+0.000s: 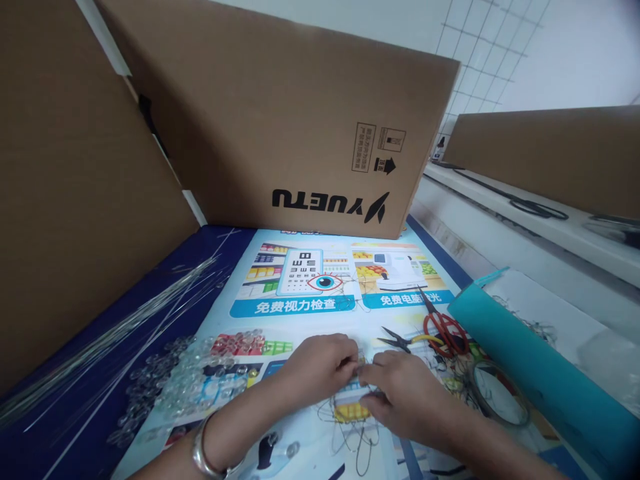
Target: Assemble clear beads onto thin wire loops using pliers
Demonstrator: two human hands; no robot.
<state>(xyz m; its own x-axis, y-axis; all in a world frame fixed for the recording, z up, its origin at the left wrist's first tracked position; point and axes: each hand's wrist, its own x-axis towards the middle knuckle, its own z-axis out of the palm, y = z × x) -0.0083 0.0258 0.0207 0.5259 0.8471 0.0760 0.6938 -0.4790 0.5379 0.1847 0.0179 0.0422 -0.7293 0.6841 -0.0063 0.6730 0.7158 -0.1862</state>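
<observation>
My left hand (327, 360), with a silver bangle (201, 450) on the wrist, has its fingers curled in a pinch. Close by on its right, my right hand (400, 390) is closed too, thumb and forefinger together. What they grip is hidden or too thin to name. Under and below the hands lie thin wire loops (363, 437) on a printed poster (310, 433). Clear beads (200, 380) are heaped to the left. Beyond my right hand rest pliers with yellow handles (403, 340) and red-handled scissors (445, 330).
A cardboard panel (280, 120) stands upright behind the poster, another (60, 167) at left. Straight wires (145, 310) lie on the blue surface. At right are a tape roll (500, 393), a teal-sided box (540, 373) with wire pieces, and a white ledge (500, 200).
</observation>
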